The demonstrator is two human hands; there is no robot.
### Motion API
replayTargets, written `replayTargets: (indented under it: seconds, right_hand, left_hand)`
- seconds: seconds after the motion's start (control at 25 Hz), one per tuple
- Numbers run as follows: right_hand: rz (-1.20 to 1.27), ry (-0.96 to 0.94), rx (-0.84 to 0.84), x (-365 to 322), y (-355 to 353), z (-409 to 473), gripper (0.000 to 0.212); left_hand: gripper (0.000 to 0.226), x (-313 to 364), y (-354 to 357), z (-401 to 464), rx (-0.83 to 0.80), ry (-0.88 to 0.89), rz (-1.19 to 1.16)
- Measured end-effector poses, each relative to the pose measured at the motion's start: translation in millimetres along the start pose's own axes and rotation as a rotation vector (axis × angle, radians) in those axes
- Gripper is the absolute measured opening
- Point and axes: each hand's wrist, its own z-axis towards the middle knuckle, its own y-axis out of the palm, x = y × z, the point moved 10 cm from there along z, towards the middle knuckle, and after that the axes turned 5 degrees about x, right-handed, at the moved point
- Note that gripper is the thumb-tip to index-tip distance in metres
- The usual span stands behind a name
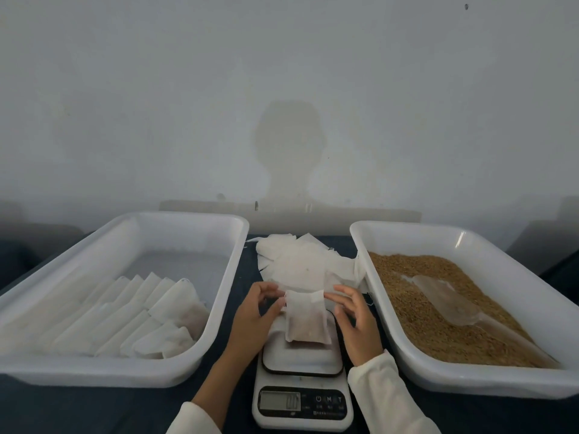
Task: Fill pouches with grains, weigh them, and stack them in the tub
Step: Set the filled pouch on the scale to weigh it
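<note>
Both forearms reaching forward in pale sleeves, wrists bare. Left hand (253, 314) just left of the pouch (307, 317), fingers loosely curved, fingertips at its top left corner. Right hand (352, 321) just right of the pouch, fingers spread, fingertips near its top right corner.

We are looking at a dark table (103, 411); a white tub (216, 333) of filled pouches is sitting on its left; a scale (302, 386) is sitting in the middle; empty pouches (300, 261) are lying behind it; a tub of grains (438, 375) is sitting on the right.
</note>
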Motion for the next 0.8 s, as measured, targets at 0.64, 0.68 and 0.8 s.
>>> replayTargets:
  seconds: [0.64,0.68,0.8]
  right_hand:
    - [0.101,0.011,0.011,4,-8,-3,0.03]
    - [0.095,0.007,0.0,4,-6,-4,0.03]
    - [0.068,-0.008,-0.037,2,-1,-7,0.033]
  left_hand:
    - [0.019,13,7,12,-0.037,0.122,0.209]
    - [0.02,17,13,16,-0.077,0.126,0.246]
    - [0.021,21,34,25,-0.224,0.113,0.358]
